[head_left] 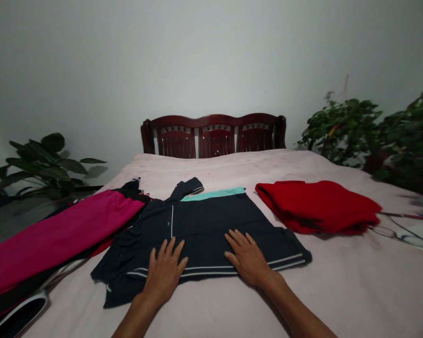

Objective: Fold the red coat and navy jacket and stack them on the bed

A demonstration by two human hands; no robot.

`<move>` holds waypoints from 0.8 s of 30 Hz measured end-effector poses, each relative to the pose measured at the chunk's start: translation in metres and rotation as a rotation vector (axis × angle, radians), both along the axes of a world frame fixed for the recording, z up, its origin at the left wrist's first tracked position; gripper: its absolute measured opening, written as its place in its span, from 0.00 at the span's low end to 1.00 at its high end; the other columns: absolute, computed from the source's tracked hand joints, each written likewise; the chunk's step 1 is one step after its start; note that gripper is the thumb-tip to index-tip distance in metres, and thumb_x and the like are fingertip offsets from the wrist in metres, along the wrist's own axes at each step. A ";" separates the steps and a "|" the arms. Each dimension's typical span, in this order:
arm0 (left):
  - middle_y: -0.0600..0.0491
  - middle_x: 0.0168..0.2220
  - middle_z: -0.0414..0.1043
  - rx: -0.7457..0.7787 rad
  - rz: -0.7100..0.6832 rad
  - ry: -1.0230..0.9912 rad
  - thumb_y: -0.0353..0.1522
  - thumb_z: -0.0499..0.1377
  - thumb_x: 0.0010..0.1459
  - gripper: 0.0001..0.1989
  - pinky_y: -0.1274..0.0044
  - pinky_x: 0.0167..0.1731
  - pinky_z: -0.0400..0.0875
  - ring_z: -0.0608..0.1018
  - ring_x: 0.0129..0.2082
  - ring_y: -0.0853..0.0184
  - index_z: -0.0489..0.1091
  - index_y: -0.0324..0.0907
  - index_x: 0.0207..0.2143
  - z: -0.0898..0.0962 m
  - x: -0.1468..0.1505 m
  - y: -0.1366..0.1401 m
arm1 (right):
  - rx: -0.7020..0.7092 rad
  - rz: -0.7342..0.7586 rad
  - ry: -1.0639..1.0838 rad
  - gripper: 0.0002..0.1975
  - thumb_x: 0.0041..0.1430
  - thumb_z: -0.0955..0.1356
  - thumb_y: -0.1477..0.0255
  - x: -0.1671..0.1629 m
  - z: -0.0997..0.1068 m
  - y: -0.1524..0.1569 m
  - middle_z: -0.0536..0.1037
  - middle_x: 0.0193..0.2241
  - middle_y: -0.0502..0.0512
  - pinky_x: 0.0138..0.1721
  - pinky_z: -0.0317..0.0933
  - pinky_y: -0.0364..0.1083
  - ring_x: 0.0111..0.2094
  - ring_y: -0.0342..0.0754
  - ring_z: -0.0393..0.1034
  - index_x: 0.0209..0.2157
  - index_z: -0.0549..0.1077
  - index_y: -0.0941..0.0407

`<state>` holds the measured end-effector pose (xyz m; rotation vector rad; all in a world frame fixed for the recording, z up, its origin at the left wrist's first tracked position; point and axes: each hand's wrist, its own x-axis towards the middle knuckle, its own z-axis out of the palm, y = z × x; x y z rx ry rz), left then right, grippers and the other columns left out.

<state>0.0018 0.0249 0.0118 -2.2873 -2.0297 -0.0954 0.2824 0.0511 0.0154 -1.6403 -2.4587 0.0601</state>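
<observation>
Two bare hands lie on a dark blue shirt (pixel 204 230), palms down. The left hand (pixel 165 267) is near the shirt's left part, and the right hand (pixel 248 258) is more to the right. The grip of each hand is wide open and flat, with the fingers a little apart, and has hold of nothing.

The shirt is on the bed (pixel 211 310), right in front of the person. Its long way goes from left to right, across the bed. One short sleeve (pixel 188 188) sticks out at the far side and points away, a bit to the right. I cannot tell which end is the neck.

The shirt is very dark, nearly black. Two white lines run along its near edge, and the sleeve has thin white lines at its end. A light blue-green strip (pixel 213 194) shows along the far edge. A short white line stands up near the left hand, with tiny marks beside it. The middle is quite smooth, but the left end is crumpled.

A folded red cloth (pixel 317 204) lies to the right. Bright pink clothing (pixel 70 234) lies on the left, on top of darker clothes.
</observation>
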 end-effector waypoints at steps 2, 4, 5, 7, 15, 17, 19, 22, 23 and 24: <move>0.46 0.69 0.51 -0.016 0.018 0.022 0.41 0.47 0.67 0.27 0.51 0.62 0.50 0.55 0.68 0.52 0.54 0.50 0.67 0.002 -0.007 -0.001 | 0.029 -0.122 -0.075 0.30 0.68 0.55 0.55 0.027 -0.003 0.010 0.56 0.67 0.59 0.65 0.41 0.62 0.68 0.57 0.47 0.65 0.59 0.55; 0.45 0.69 0.50 -0.028 0.035 0.038 0.41 0.46 0.67 0.27 0.52 0.62 0.51 0.55 0.68 0.52 0.54 0.49 0.67 0.003 -0.012 -0.002 | 0.071 -0.247 -0.142 0.31 0.67 0.56 0.56 0.052 -0.009 0.019 0.58 0.66 0.61 0.65 0.42 0.62 0.67 0.59 0.49 0.65 0.60 0.57; 0.45 0.69 0.50 -0.031 0.043 0.041 0.41 0.46 0.67 0.27 0.53 0.62 0.51 0.55 0.68 0.52 0.54 0.49 0.67 0.003 -0.014 -0.002 | 0.093 -0.292 -0.169 0.31 0.67 0.56 0.56 0.063 -0.013 0.023 0.59 0.65 0.62 0.65 0.43 0.61 0.67 0.60 0.51 0.65 0.60 0.59; 0.45 0.69 0.50 -0.025 0.053 0.039 0.41 0.47 0.67 0.27 0.54 0.62 0.51 0.55 0.68 0.53 0.54 0.49 0.67 0.002 -0.017 -0.002 | 0.136 -0.340 -0.204 0.32 0.67 0.56 0.56 0.080 -0.020 0.029 0.62 0.64 0.63 0.65 0.44 0.60 0.65 0.61 0.53 0.64 0.62 0.60; 0.48 0.68 0.53 0.057 0.033 0.030 0.41 0.47 0.67 0.26 0.58 0.63 0.51 0.56 0.68 0.55 0.57 0.51 0.66 -0.012 -0.024 -0.002 | 0.255 -0.349 -0.165 0.30 0.67 0.56 0.56 0.090 -0.030 0.031 0.67 0.61 0.61 0.63 0.47 0.58 0.61 0.59 0.61 0.60 0.68 0.59; 0.48 0.68 0.54 0.053 0.035 0.020 0.41 0.47 0.67 0.25 0.59 0.63 0.52 0.57 0.68 0.56 0.57 0.51 0.66 -0.011 -0.023 -0.003 | 0.263 -0.338 -0.145 0.29 0.67 0.56 0.57 0.089 -0.029 0.030 0.68 0.61 0.61 0.63 0.49 0.58 0.61 0.59 0.62 0.59 0.69 0.58; 0.48 0.68 0.54 0.048 0.041 0.010 0.41 0.48 0.67 0.25 0.59 0.63 0.52 0.57 0.68 0.56 0.58 0.50 0.65 -0.009 -0.022 -0.003 | 0.267 -0.337 -0.133 0.28 0.66 0.56 0.57 0.090 -0.029 0.030 0.69 0.60 0.61 0.62 0.49 0.58 0.60 0.59 0.62 0.59 0.69 0.58; 0.47 0.68 0.54 0.056 0.038 -0.002 0.40 0.49 0.67 0.25 0.58 0.63 0.53 0.58 0.67 0.56 0.59 0.50 0.65 -0.007 -0.022 -0.003 | 0.267 -0.332 -0.131 0.28 0.66 0.57 0.57 0.090 -0.027 0.030 0.69 0.60 0.62 0.62 0.50 0.58 0.60 0.59 0.63 0.58 0.70 0.58; 0.47 0.68 0.55 0.063 0.034 -0.006 0.40 0.48 0.67 0.25 0.58 0.63 0.53 0.58 0.67 0.55 0.59 0.50 0.65 -0.007 -0.022 -0.003 | 0.266 -0.331 -0.133 0.28 0.66 0.56 0.57 0.090 -0.027 0.030 0.69 0.60 0.62 0.62 0.50 0.58 0.60 0.59 0.63 0.58 0.70 0.58; 0.47 0.68 0.55 0.068 0.031 -0.011 0.40 0.48 0.67 0.25 0.59 0.63 0.53 0.58 0.67 0.55 0.59 0.50 0.64 -0.007 -0.022 -0.004 | 0.264 -0.330 -0.133 0.28 0.66 0.56 0.57 0.090 -0.027 0.030 0.69 0.60 0.62 0.62 0.50 0.58 0.60 0.59 0.63 0.58 0.70 0.59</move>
